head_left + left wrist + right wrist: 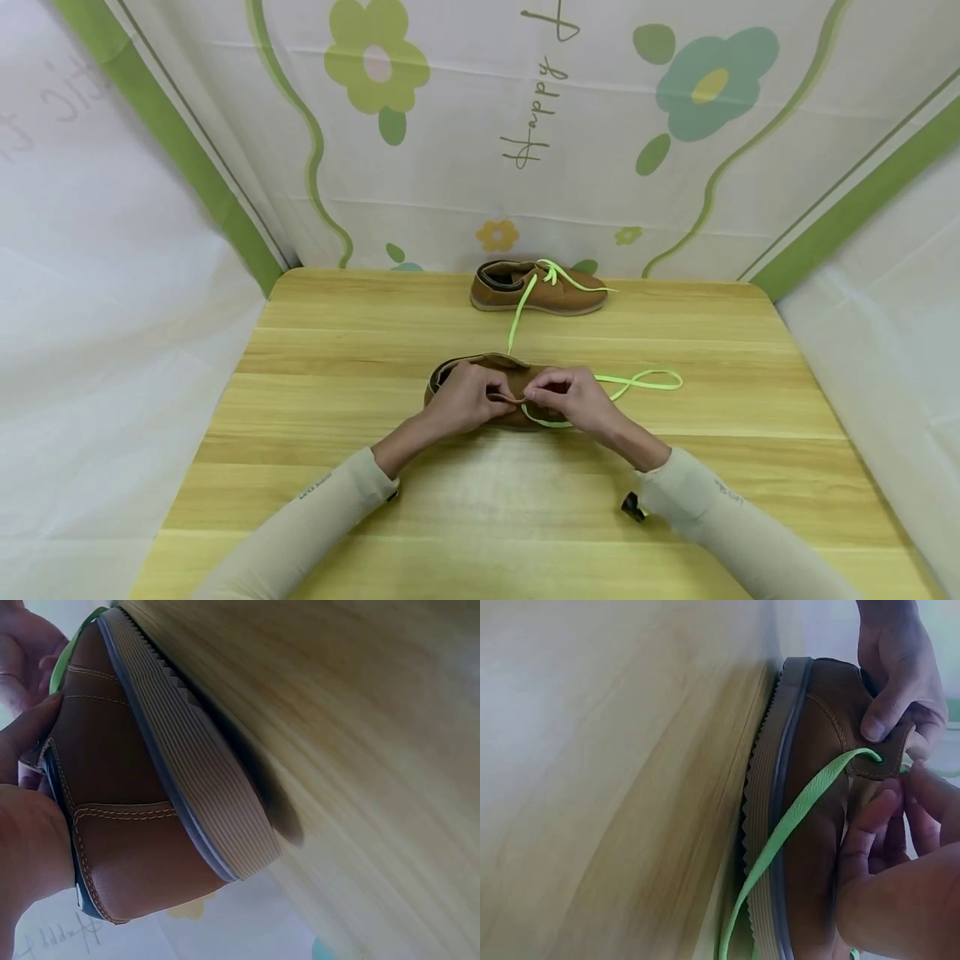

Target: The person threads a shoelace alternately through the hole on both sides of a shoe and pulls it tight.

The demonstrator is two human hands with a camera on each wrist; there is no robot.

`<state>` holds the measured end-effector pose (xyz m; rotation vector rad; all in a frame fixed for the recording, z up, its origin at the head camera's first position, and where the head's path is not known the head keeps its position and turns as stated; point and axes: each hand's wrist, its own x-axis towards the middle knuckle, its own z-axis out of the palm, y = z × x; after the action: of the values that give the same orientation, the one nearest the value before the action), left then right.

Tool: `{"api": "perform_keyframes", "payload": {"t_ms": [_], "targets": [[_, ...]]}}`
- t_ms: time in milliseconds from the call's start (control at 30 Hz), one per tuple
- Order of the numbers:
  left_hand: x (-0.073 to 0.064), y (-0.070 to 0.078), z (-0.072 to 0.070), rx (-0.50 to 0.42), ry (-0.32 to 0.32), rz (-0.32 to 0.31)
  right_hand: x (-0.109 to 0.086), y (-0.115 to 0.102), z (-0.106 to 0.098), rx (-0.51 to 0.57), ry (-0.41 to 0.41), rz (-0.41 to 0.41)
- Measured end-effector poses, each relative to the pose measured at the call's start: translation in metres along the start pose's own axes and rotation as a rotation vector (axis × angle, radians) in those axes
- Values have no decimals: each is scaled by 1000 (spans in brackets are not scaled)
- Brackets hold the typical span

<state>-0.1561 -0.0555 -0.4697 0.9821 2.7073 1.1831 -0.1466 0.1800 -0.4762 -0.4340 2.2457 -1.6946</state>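
A brown leather shoe (pixel 124 859) stands on the table, with its heel to the left in the head view. My left hand (pixel 467 400) pinches the near eyelet flap (pixel 892 754), thumb on the outer side. A bright green lace (pixel 802 802) enters an eyelet in that flap and hangs over the shoe's side. My right hand (pixel 581 402) pinches a bit of green lace just beside the flap, as the right wrist view shows. Fingers from both hands hide part of the shoe's opening.
Behind, a matching brown shoe (pixel 573 300) has its green lace tied, one end trailing toward the near shoe. A loop of green lace (pixel 663 381) lies to the right on the wooden table (pixel 337 333). White printed curtains (pixel 450 175) enclose the back and sides.
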Motion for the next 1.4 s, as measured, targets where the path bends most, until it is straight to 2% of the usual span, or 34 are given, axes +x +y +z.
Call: {"api": "perform_keyframes", "payload": {"t_ms": [100,267,433,667,900,1133,1400], "targets": [[0,0,1,3,-5,-11,-1,1,-2,15,19,-3],[0,1,1,5,-13,-18,-2,-3,-11,127,80,-43],[1,0,0,10,-2,-21,2,-14,-29,235,168,-109],[1,1,-1,8,2,-34,3,-30,-57,373,293,-159],[1,0,-1,11,1,-37,1,-48,-87,475,352,-235],[0,-1,-1,11,-4,-38,-4,-64,-111,478,377,-259],[1,-1,0,4,-5,-35,-9,-78,-143,680,389,-301]]}}
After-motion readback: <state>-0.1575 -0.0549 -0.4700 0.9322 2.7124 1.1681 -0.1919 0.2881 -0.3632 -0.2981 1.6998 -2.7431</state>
